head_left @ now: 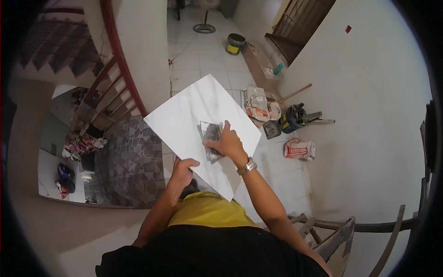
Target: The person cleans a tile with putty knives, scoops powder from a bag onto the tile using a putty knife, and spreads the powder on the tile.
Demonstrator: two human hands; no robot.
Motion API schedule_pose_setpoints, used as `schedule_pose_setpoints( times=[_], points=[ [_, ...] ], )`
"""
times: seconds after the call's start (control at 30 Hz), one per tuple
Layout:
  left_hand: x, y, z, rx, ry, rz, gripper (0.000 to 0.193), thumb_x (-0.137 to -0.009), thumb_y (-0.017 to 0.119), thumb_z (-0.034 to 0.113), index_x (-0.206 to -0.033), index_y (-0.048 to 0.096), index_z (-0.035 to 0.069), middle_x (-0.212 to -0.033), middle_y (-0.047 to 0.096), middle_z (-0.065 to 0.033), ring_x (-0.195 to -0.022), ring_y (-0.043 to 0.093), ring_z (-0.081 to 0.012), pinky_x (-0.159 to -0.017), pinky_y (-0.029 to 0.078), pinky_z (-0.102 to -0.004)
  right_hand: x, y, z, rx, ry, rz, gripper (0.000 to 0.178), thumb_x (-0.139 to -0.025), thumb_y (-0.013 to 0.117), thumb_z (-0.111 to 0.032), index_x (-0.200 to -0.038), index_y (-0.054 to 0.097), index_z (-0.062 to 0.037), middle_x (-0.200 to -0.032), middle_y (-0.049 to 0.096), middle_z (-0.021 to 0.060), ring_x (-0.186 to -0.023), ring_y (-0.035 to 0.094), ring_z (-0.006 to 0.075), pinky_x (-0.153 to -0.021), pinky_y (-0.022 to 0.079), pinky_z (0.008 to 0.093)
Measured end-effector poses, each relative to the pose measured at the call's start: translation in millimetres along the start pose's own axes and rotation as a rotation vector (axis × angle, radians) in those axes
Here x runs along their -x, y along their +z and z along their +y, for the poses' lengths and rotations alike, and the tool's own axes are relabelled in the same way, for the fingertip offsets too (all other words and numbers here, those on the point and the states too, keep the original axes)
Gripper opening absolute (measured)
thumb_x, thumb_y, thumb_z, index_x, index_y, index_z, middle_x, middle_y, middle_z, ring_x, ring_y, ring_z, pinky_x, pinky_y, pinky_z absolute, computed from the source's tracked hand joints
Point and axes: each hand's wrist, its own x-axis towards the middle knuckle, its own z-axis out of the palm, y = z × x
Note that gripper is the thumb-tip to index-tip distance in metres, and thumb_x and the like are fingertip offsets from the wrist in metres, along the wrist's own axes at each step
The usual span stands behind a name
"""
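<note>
Camera position: worn on the head, facing down

Left fisheye camera, on the wearer's head; view upright. It faces down and forward over the black shirt, closest to the lens. The tile sits near, mid-frame; the bucket stands well beyond, toward the upper edge. The wall at right reaches the dark round rim.

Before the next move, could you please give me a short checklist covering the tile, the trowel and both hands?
1. Left hand gripping the tile at its edge: ok.
2. Right hand holding the trowel: ok.
3. Trowel plate resting flat against the tile: cannot tell.
4. Tile's far corner clear of the bucket: ok, the bucket stands apart on the floor.
5. Tile's underside clean: cannot tell, hidden.
</note>
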Motion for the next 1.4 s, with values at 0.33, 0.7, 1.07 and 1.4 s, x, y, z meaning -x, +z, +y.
schedule_pose_setpoints(
  times=[0.33, 0.7, 1.07, 1.4],
  points=[
    [-300, 11, 50, 0.02, -0.091, 0.106, 0.047, -0.067, 0.056, -0.006, -0.114, 0.056, 0.0, -0.101, 0.06, -0.0105, -0.095, 0.058, -0.0255, -0.086, 0.047, -0.037, -285, -58, 66, -1.188, -0.1, -0.134, 0.043, -0.078, 0.075, -0.015, -0.113, 0.058, 0.0059, -0.105, 0.066, 0.0125, -0.089, 0.065, 0.0188, -0.074, 0.053, 0.0308],
    [-589, 48, 72, 0.024, -0.142, 0.256, 0.031, -0.071, 0.057, 0.004, -0.101, 0.057, -0.006, -0.103, 0.058, -0.0144, -0.1, 0.056, -0.031, -0.089, 0.047, -0.0427, -492, -194, 347, -1.805, 0.256, 0.596, 0.022, -0.088, 0.062, -0.007, -0.109, 0.06, 0.0008, -0.097, 0.065, 0.0072, -0.084, 0.064, 0.0179, -0.073, 0.054, 0.0323],
    [-923, 64, 87, -0.034, -0.284, 0.244, 0.02, -0.071, 0.062, 0.011, -0.087, 0.057, -0.001, -0.088, 0.058, -0.011, -0.083, 0.058, -0.0293, -0.077, 0.048, -0.0424, -593, -16, 552, -0.39, 0.86, 0.446, 0.008, -0.079, 0.065, -0.016, -0.076, 0.067, -0.0092, -0.074, 0.068, 0.0035, -0.056, 0.059, 0.0196, -0.052, 0.047, 0.0356],
    [-1247, 122, 103, -0.816, -0.279, -0.206, 0.015, -0.071, 0.06, 0.004, -0.086, 0.058, 0.003, -0.091, 0.061, -0.0091, -0.089, 0.06, -0.0237, -0.083, 0.049, -0.0342, -547, 90, 364, -0.091, 1.049, -0.268, 0.025, -0.088, 0.056, -0.027, -0.076, 0.072, -0.0124, -0.076, 0.071, 0.0028, -0.07, 0.069, 0.0203, -0.054, 0.05, 0.0338]
  ],
)
